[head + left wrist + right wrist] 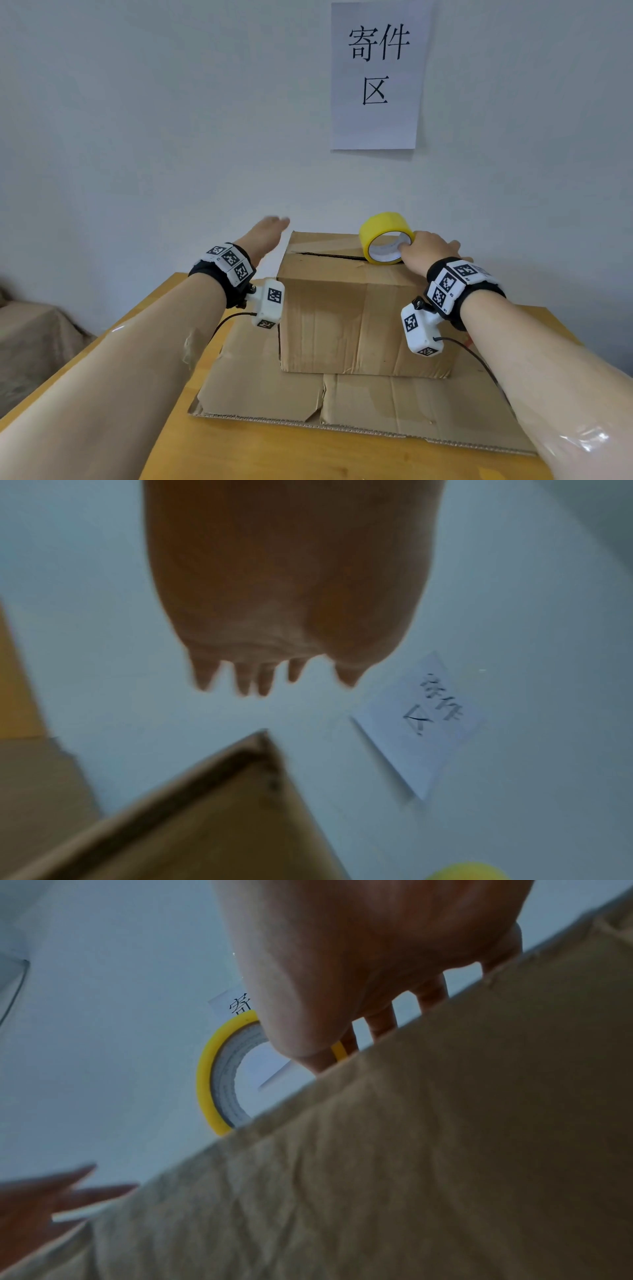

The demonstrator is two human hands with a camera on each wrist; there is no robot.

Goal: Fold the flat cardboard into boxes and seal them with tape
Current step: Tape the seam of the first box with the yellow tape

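I see a folded cardboard box point(356, 308) standing toward the far edge of the desk point(260, 455), on top of a flat cardboard sheet point(342, 407) that reaches toward the near edge. The box's top flaps are folded down, with a dark slit showing between them. A yellow tape roll point(385, 238) stands on edge on the box top, near its far right corner. My right hand point(428, 251) is at the right side of the roll, thumb against the near rim and fingers spread toward the box's right edge; in the right wrist view the fingers point(382, 1023) are fairly straight and run down behind the cardboard edge, so I cannot tell whether they actually grip the roll or only steady it. My left hand point(265, 234) is in the air beside the box's far left corner, fingers straight and held together, holding nothing and blurred; the left wrist view shows its fingertips point(245, 681) hanging clear of the box corner. On the wall behind the desk hangs a white paper sign point(378, 75) with black characters.
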